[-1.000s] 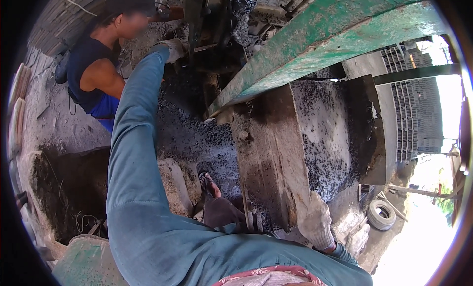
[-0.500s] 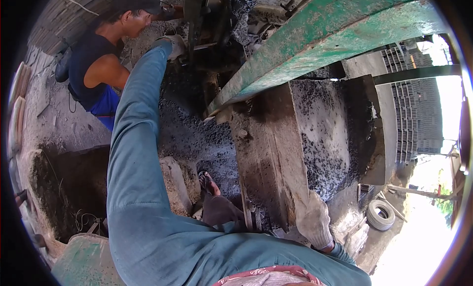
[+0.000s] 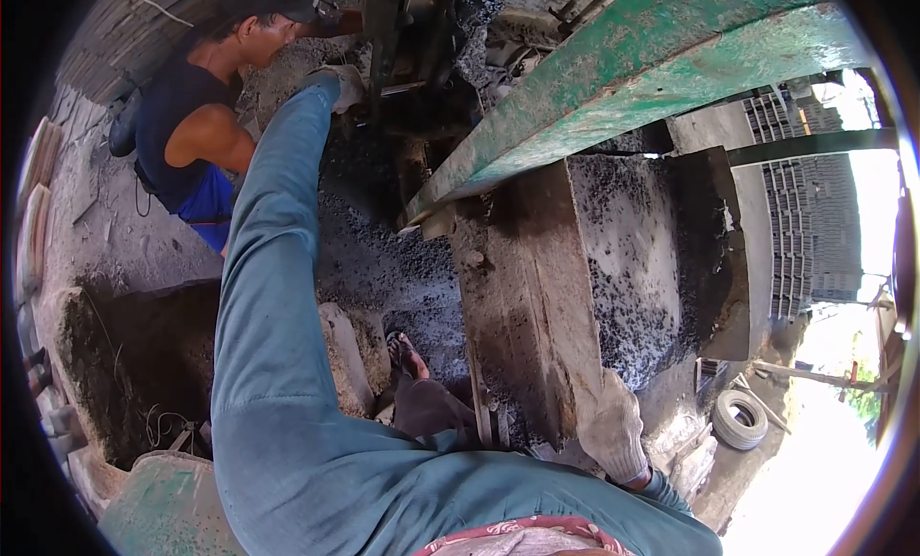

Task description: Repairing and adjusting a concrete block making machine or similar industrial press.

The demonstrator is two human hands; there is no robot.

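Observation:
My left arm reaches forward to the far machinery. My left hand (image 3: 349,88), in a dirty pale glove, is beside dark upright metal bars (image 3: 381,38) and a short light-coloured rod (image 3: 402,89). Its fingers are too hidden to read. Low on the right, my right hand (image 3: 613,431), in a knitted whitish glove, is closed over the near corner of a rough brown trough (image 3: 522,297). Black grainy material (image 3: 632,268) clings to the pale sloping surface beside it. A person (image 3: 196,125) in a dark sleeveless top and cap leans toward the same machinery, one arm stretched to it.
A thick green beam (image 3: 613,86) slants across the upper right. Dark grit (image 3: 383,259) covers the floor around my sandalled foot (image 3: 410,357). At the left is a block-walled pit (image 3: 81,364); a tyre (image 3: 739,419) lies at the right, below stacked grey slabs (image 3: 832,201).
The view has shifted slightly. My left arm and the other person appear a little further right. My right hand keeps its place at the trough corner.

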